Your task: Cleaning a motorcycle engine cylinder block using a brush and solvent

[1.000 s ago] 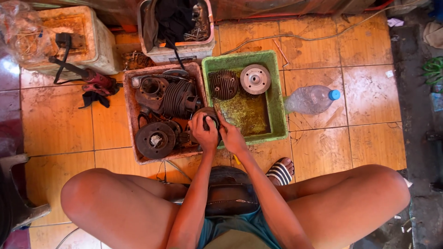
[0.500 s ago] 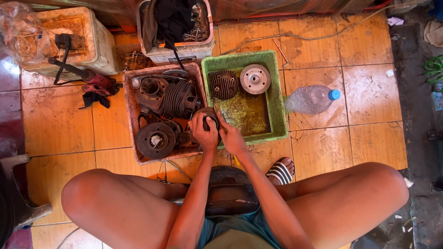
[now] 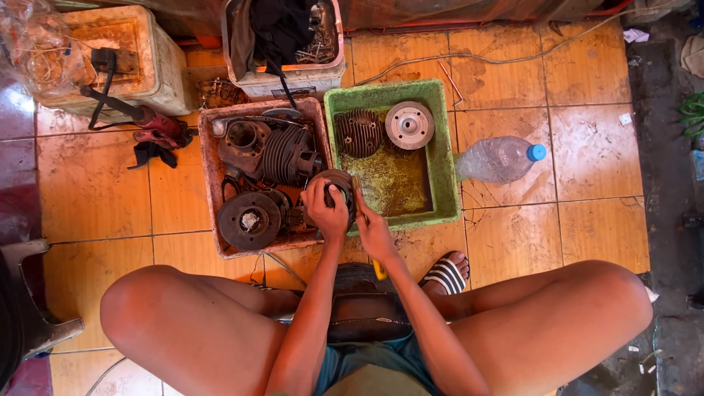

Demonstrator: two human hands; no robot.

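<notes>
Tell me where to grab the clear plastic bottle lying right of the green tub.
Grip the plastic bottle around its mid body, coming from above. It lies on its side on the tiled floor, blue cap pointing right, so the round barrel faces up; its left end sits close against the green tub, leaving little room there.

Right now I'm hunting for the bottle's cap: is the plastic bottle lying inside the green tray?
No, the plastic bottle lies on the floor tiles beside the green tray.

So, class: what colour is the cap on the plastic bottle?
Blue, on the cap, seen in the head view.
</notes>
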